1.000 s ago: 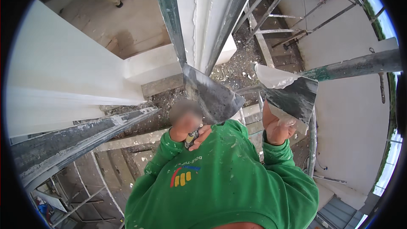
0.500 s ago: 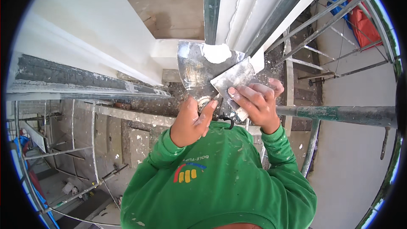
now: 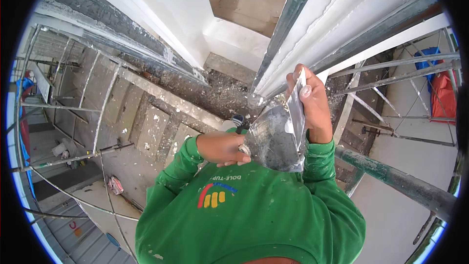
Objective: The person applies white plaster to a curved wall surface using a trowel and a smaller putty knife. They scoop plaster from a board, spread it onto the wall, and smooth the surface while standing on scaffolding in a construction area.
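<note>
My left hand (image 3: 221, 147) is closed around the handle of a wide, smeared putty knife (image 3: 274, 139), just in front of my green sweater. Its broad metal blade points right and is tilted. My right hand (image 3: 315, 100) pinches a thin, flat scraper blade (image 3: 296, 105) between thumb and fingers. That scraper stands almost edge-on, its lower part against or just over the right side of the wide blade. A small dab of white putty (image 3: 289, 126) shows where the two blades meet; the scraper may hide more.
White wall edges with long grey straight strips (image 3: 288, 29) stand ahead on both sides of an opening. Scaffold tubes run left and right, including a thick green-grey pipe (image 3: 395, 176) by my right arm. Splattered planks (image 3: 151, 127) lie below; red and blue sheets (image 3: 443, 93) hang far right.
My view has swung round. The wide putty knife has turned from pointing away to pointing right, and the scraper has tipped up edge-on. The large putty lump is no longer visible on the blade.
</note>
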Action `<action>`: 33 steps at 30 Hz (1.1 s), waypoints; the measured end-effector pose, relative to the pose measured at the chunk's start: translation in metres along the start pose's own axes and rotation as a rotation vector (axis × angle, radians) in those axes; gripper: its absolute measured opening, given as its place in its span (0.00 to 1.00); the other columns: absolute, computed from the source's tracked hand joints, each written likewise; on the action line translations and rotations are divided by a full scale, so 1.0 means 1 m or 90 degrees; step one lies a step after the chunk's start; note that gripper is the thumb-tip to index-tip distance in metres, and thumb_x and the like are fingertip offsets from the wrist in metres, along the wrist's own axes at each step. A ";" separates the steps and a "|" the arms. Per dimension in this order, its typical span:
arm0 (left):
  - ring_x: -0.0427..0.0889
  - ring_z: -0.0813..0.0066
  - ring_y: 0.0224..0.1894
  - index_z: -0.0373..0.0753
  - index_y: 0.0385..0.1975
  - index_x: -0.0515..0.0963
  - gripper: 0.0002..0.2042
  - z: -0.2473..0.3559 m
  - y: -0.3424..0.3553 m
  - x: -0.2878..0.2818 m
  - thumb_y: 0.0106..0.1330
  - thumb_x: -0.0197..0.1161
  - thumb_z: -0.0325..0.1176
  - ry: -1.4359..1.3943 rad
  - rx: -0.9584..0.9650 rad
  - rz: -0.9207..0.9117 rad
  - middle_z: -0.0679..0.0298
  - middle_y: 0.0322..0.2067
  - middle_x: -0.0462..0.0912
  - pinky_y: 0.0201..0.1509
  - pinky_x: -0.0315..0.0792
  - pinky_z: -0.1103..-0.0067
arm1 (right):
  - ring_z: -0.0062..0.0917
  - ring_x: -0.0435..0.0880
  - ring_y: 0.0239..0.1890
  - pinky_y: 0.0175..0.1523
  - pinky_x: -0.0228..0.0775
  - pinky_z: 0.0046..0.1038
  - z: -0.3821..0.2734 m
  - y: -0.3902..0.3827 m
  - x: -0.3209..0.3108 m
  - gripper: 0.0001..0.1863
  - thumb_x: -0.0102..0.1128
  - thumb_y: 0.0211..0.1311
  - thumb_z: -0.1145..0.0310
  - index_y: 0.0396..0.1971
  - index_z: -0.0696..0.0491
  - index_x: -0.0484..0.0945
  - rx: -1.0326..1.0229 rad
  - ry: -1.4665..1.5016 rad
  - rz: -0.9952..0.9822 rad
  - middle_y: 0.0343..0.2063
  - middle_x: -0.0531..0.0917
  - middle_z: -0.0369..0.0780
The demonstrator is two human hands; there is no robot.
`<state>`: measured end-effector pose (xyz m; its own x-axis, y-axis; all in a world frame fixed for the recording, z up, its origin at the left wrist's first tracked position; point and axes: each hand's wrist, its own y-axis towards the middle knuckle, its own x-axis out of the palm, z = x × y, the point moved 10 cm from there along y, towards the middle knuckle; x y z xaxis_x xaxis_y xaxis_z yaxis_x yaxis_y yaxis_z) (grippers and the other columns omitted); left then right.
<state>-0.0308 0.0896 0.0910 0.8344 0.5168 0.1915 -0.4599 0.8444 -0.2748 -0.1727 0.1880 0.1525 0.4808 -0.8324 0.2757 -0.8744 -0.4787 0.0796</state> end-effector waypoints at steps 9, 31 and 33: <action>0.70 0.82 0.11 0.34 0.24 0.70 0.15 -0.003 -0.023 -0.007 0.70 0.53 0.38 -0.060 0.072 0.128 0.66 0.11 0.71 0.13 0.61 0.82 | 0.14 0.73 0.33 0.41 0.67 0.20 0.080 0.003 0.000 0.20 0.65 0.56 0.57 0.38 0.59 0.75 0.221 -0.154 -0.136 0.30 0.79 0.32; 0.70 0.81 0.10 0.35 0.22 0.65 0.18 -0.016 -0.050 0.009 0.71 0.50 0.43 -0.128 0.181 0.272 0.67 0.12 0.69 0.12 0.61 0.82 | 0.21 0.73 0.40 0.43 0.70 0.24 0.168 -0.025 0.121 0.25 0.45 0.70 0.53 0.58 0.55 0.59 0.427 0.443 -0.345 0.42 0.72 0.38; 0.70 0.81 0.10 0.36 0.21 0.66 0.18 -0.015 -0.062 0.005 0.71 0.50 0.42 -0.150 0.202 0.301 0.67 0.12 0.69 0.12 0.61 0.82 | 0.19 0.73 0.45 0.45 0.69 0.23 0.222 -0.029 0.118 0.29 0.45 0.69 0.53 0.62 0.56 0.57 0.486 0.539 -0.411 0.50 0.73 0.38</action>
<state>0.0067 0.0376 0.0950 0.4446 0.8324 0.3308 -0.8620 0.4980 -0.0947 -0.0762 0.0411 -0.0295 0.3618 -0.0966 0.9272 -0.1121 -0.9919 -0.0596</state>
